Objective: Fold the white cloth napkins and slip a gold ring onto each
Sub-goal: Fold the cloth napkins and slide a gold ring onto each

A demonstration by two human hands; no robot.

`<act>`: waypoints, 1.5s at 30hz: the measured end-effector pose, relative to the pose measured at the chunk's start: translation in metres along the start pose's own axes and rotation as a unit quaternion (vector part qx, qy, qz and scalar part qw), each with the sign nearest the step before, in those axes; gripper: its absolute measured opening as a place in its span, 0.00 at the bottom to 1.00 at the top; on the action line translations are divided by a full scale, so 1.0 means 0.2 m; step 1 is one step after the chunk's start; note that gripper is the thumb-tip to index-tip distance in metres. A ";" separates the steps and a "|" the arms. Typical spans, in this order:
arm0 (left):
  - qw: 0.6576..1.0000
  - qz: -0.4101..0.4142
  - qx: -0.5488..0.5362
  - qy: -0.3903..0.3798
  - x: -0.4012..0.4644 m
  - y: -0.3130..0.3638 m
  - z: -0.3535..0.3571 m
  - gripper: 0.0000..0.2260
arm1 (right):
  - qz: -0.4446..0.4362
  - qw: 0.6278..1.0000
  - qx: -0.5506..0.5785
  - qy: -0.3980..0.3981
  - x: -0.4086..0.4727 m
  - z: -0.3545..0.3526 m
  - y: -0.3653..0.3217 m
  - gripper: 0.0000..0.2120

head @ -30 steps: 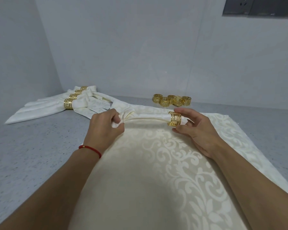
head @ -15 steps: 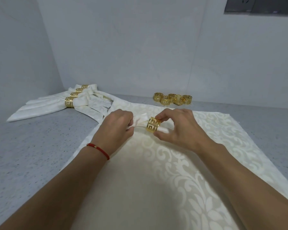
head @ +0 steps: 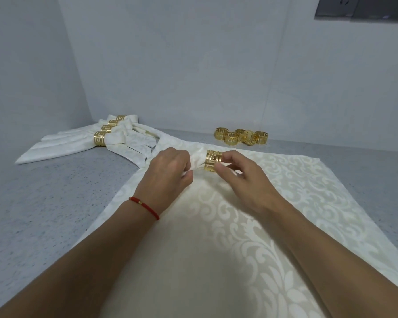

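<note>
Right now your left hand [head: 168, 171] grips the gathered end of the napkin [head: 197, 160] while your right hand [head: 241, 180] pinches the gold ring [head: 213, 162] around it, over the patterned cloth [head: 216, 249] on the worktop [head: 44, 203]. Spare rings [head: 240, 137] sit behind, finished napkins [head: 78, 141] far left.

Red cord bracelet [head: 145, 206], bare forearms

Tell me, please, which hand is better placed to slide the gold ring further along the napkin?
The right hand: it already pinches the gold ring, while the left hand grips the gathered napkin end.
</note>
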State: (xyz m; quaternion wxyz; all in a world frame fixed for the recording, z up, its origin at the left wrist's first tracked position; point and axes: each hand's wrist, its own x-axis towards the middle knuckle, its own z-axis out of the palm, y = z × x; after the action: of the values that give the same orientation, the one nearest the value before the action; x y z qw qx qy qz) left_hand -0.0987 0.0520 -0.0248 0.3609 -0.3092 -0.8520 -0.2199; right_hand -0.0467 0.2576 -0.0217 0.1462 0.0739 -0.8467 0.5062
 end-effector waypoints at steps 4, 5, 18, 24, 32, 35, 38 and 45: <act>1.000 0.004 0.001 -0.002 0.00 0.00 0.00 0.11 | -0.006 0.999 0.000 0.033 0.02 0.00 -0.01 0.08; 1.000 0.009 0.004 -0.002 0.00 0.00 0.00 0.11 | -0.008 0.999 -0.010 0.042 0.02 0.00 -0.01 0.07; 0.993 0.117 0.009 0.023 0.01 0.08 -0.01 0.11 | 0.138 0.984 0.107 0.044 0.07 -0.08 -0.05 0.07; 0.993 0.116 0.009 0.035 0.00 0.06 0.00 0.05 | 0.168 0.975 0.143 -0.014 0.07 -0.09 -0.05 0.08; 0.993 0.111 0.004 0.037 0.00 0.07 -0.01 0.05 | 0.141 0.979 0.146 -0.019 0.07 -0.09 -0.06 0.07; 0.996 0.090 0.003 0.003 0.00 0.09 -0.02 0.07 | 0.129 0.986 0.110 -0.006 0.06 -0.06 -0.07 0.13; 0.999 0.036 0.026 -0.004 0.00 0.13 -0.03 0.13 | 0.119 0.988 0.096 0.016 0.05 -0.05 -0.06 0.14; 0.990 0.039 -0.093 -0.095 -0.01 0.13 0.01 0.22 | 0.079 0.994 0.077 -0.025 0.02 -0.03 -0.09 0.07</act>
State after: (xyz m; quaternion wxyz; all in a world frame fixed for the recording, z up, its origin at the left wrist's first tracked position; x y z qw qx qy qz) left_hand -0.0808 0.0710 -0.0238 0.2566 -0.3938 -0.8455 -0.2533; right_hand -0.0435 0.2546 -0.0020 0.0784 0.0301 -0.8115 0.5783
